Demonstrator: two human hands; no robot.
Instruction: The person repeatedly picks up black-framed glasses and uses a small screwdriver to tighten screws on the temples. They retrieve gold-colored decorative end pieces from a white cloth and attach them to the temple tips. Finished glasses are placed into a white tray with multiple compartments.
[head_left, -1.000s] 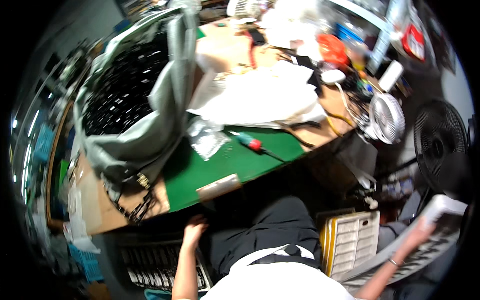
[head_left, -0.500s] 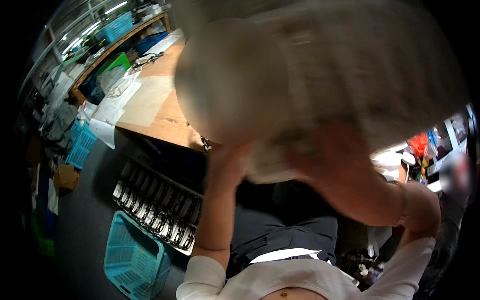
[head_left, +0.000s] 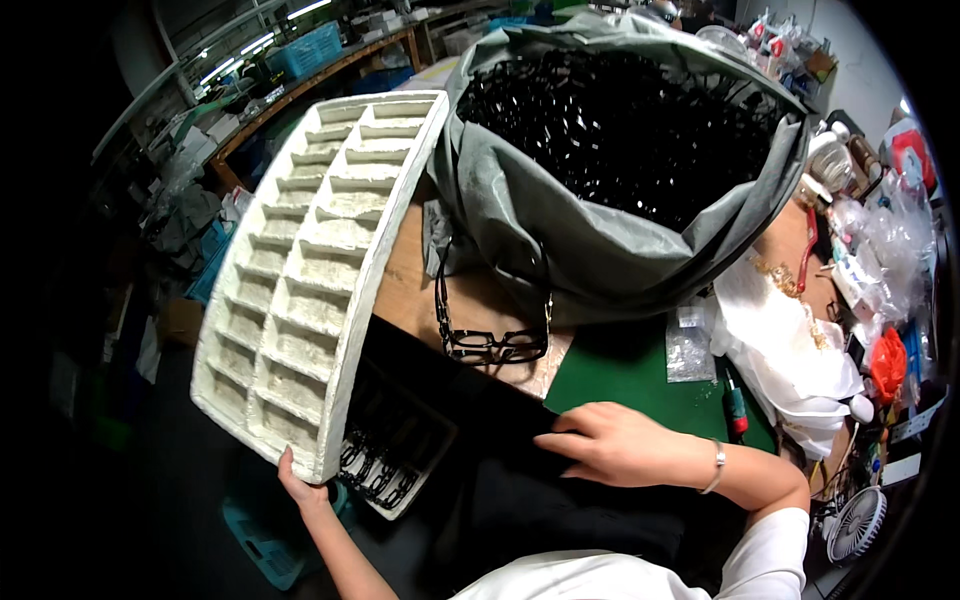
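My left hand (head_left: 302,488) grips the lower corner of a white tray (head_left: 368,265) split into two rows of shallow compartments. The compartments hold nothing, and the tray is tilted upright at the table's left. Over my lap, beside the green mat, my right hand (head_left: 625,442) has its fingers stretched out and nothing in them. A black pair of eyeglasses (head_left: 497,349) lies near the table edge, temples pointing away from me. Behind it, a large grey bag (head_left: 600,255) stands wide open, full of small glossy black pieces (head_left: 610,130) too dense to make out singly.
Below the table's left side sits another white tray (head_left: 430,455) with black pieces, near a teal basket (head_left: 262,540). To the right lie a green mat (head_left: 625,360), a red-and-green-handled screwdriver (head_left: 736,410), white sheeting (head_left: 780,340), clear plastic bags (head_left: 885,235) and a small fan (head_left: 857,525).
A pale bulky load that both hands held close has left the near view. My left hand now holds the tray at the left; my right hand is free. The grey bag is now visible.
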